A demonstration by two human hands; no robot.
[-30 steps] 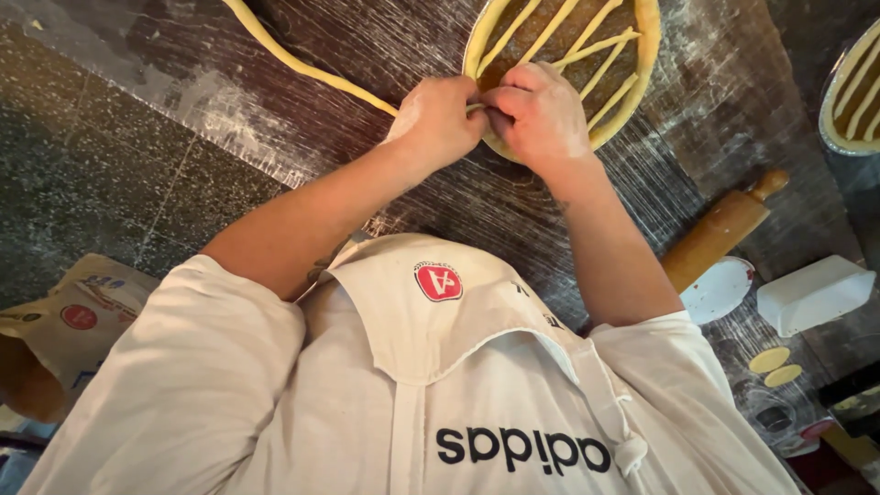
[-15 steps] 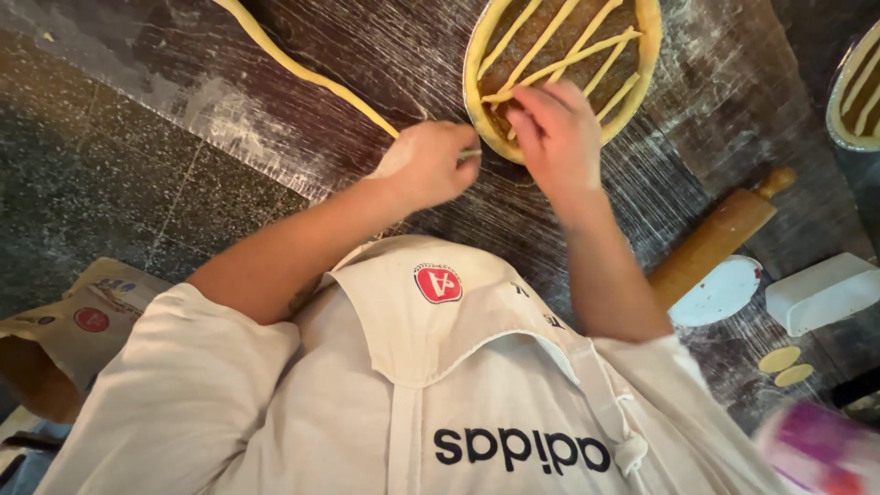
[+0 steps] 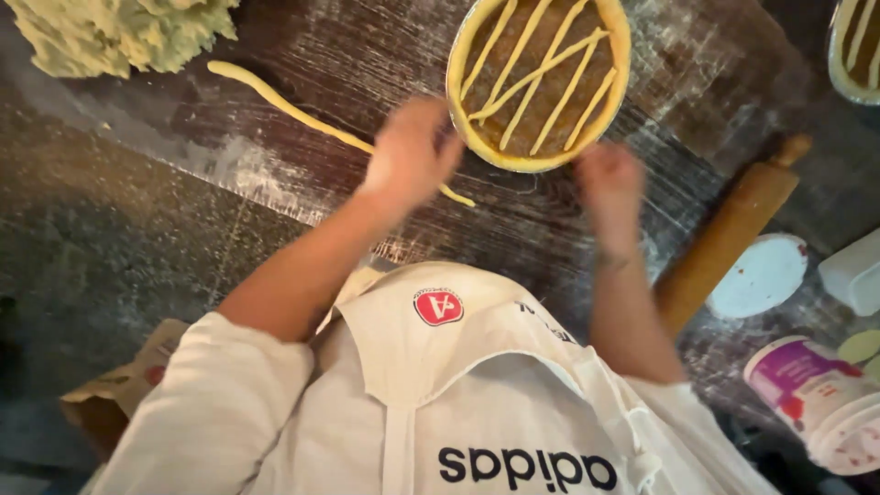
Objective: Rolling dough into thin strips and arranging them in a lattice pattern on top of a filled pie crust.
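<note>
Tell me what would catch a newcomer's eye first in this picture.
Probably the round tart at top centre, its dark filling crossed by pale dough strips. Next, a long dough rope runs across the floured dark table, with the left hand blurred over its near end and the right hand just below the tart. A wooden rolling pin lies at right.

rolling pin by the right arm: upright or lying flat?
Lying flat: the rolling pin rests lengthwise, diagonally, on the floured table, beside the right forearm.
</note>
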